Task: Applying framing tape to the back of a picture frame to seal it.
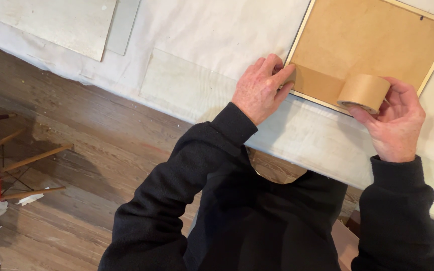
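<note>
A roll of brown paper tape is held in the right hand, its fingers curled around the roll's far side and the thumb set under its lower rim. The roll is seen tilted, its broad matte band facing up, at about 3 o'clock in the view. From it a strip of the same brown tape is laid flat along the near edge of a picture frame's backing board, a tan fibreboard panel bordered by a thin pale wooden frame. The strip's free end is pressed down at the frame's near-left corner by the left hand, its fingers closed together and bent onto the tape. The frame is laid face down at about 1 o'clock on a tabletop covered with a white cloth. Open cloth is left at 12 o'clock, while two pale boards are set at 10 o'clock. The tabletop's near edge runs just below both hands; beyond it a wooden floor is seen.
</note>
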